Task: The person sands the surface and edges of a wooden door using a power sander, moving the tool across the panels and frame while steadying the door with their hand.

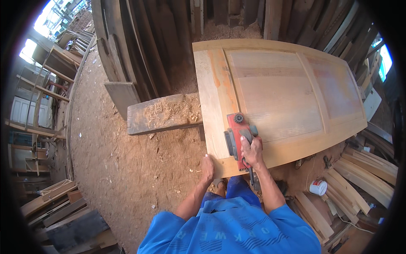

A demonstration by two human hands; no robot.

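A panelled wooden door [270,106] lies flat in front of me, its near left corner close to my body. On its left end rests a red electric hand planer [235,122] with a black knob and a dark side guard. My right hand [252,151] is wrapped round the planer's rear handle, and a black cord [251,175] hangs from the tool toward me. At the door's near left corner, my left hand [207,168] grips the edge, thumb on top; its other fingers are mostly hidden.
A thick beam [165,112] covered in shavings juts out left under the door. Tall planks [144,46] lean at the back. Stacked boards [347,186] and a white bucket [318,187] stand at the right. Shavings cover the floor [110,148]; more boards [67,216] lie at lower left.
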